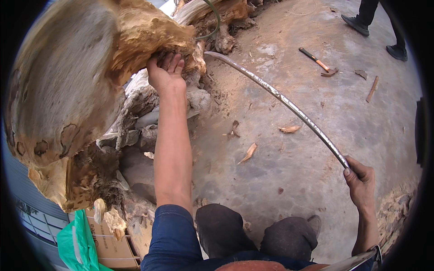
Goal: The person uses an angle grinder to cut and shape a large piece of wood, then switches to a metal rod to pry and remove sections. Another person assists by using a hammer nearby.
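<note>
Pry bar (279, 95) gripped at right, left palm bared under the big trunk

And it's the right hand (360, 178) doing the holding, fingers wrapped tight on the near end of that long steel bar, thumb laid along it; the very end is lost inside the fist. Follow the metal across the scene, slanting over the concrete floor (271, 180), far and to the left, up to its curved, flattened tip just beside the rough wood. Is that tip touching anything? Can't tell from here.

Over to the left hand (168, 70): palm turned up, fingers loosely bent, nothing visible in it, tucked below the overhang of the pale tree trunk (68, 81). Shadow swallows the fingertips, so contact with the wood is hard to call. The trunk itself is cut off at the far left.

Far right, a claw hammer (318, 62) lies on the floor; beyond it, only a co-worker's legs and dark shoes (356, 25) make it into view. Near left, a green plastic sheet (74, 239) partly hides a cardboard box (108, 247).
</note>
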### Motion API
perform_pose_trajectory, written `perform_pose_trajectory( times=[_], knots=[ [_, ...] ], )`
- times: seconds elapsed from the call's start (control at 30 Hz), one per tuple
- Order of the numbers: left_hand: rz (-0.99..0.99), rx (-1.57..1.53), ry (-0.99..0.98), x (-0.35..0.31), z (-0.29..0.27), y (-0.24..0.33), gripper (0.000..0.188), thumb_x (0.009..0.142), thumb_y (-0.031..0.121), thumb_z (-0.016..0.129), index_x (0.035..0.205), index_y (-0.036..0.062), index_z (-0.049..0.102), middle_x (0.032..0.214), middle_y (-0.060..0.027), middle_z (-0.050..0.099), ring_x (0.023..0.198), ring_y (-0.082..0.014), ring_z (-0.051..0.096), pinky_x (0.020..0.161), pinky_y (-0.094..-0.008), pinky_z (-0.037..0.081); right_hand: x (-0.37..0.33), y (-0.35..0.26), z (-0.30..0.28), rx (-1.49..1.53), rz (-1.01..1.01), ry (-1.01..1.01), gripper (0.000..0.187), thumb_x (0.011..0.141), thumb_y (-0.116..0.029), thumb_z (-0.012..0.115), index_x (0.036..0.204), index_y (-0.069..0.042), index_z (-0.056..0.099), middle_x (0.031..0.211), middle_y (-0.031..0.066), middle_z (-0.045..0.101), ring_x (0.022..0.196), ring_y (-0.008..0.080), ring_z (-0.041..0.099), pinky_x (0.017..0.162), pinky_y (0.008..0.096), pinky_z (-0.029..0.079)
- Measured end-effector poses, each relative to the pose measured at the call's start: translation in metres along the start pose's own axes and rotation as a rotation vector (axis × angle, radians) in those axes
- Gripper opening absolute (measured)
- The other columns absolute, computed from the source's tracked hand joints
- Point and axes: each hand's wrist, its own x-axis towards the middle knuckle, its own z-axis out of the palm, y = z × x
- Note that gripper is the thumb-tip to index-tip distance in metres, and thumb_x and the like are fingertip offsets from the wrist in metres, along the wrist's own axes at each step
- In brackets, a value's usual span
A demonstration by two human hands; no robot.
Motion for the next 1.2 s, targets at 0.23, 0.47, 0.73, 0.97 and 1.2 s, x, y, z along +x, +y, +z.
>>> perform_pose_trajectory(
  times=[0.23, 0.47, 0.73, 0.97, 1.2],
  knots=[
    [-0.118, -0.02, -0.058, 0.01, -0.006, 0.011, 0.036, 0.098, 0.038, 0.048, 0.119, 0.0093, 0.053, 0.103, -0.0161, 0.063, 0.092, -0.0361, 0.067, 0.084, -0.0485, 0.052, 0.003, -0.009, 0.011, 0.042, 0.012, -0.041, 0.028, 0.092, -0.005, 0.071, 0.118, 0.003, 0.07, 0.076, -0.0042, 0.053, 0.071, 0.0068, 0.045, 0.064, 0.0244, 0.041],
    [-0.156, -0.134, -0.148, 0.004, -0.01, 0.006, 0.043, 0.101, 0.039, 0.046, 0.137, 0.0147, 0.045, 0.139, -0.0136, 0.044, 0.132, -0.0388, 0.042, 0.096, -0.0627, 0.045, -0.005, -0.016, 0.02, 0.071, -0.028, -0.068, 0.028, 0.091, -0.007, 0.071, 0.117, 0.004, 0.07, 0.076, -0.0046, 0.053, 0.071, 0.0069, 0.045, 0.064, 0.0244, 0.04],
    [-0.115, -0.221, -0.145, 0.001, -0.007, -0.004, 0.044, 0.101, 0.038, 0.044, 0.137, 0.0133, 0.043, 0.131, -0.0147, 0.044, 0.12, -0.0373, 0.044, 0.096, -0.0632, 0.045, -0.009, -0.02, 0.02, 0.026, -0.049, -0.036, 0.031, 0.092, -0.012, 0.071, 0.118, 0.005, 0.069, 0.074, -0.0047, 0.05, 0.069, 0.007, 0.043, 0.061, 0.0247, 0.037],
    [-0.189, -0.198, -0.055, 0.01, 0.002, 0.014, 0.038, 0.092, 0.03, 0.047, 0.121, 0.005, 0.046, 0.128, -0.0188, 0.045, 0.121, -0.0413, 0.046, 0.095, -0.0656, 0.043, 0.001, -0.036, 0.032, -0.044, -0.161, -0.011, 0.031, 0.091, -0.011, 0.072, 0.117, 0.004, 0.069, 0.072, -0.0012, 0.051, 0.067, 0.0075, 0.044, 0.06, 0.0247, 0.038],
    [-0.211, -0.274, -0.036, 0.009, 0.004, 0.02, 0.036, 0.085, 0.023, 0.05, 0.114, 0.002, 0.051, 0.119, -0.019, 0.052, 0.12, -0.0439, 0.052, 0.099, -0.0671, 0.04, 0.003, -0.049, 0.051, -0.152, -0.391, 0.113, 0.031, 0.087, 0.0, 0.072, 0.117, 0.002, 0.07, 0.077, 0.0106, 0.065, 0.067, 0.0108, 0.053, 0.064, 0.0258, 0.044]
  ],
)
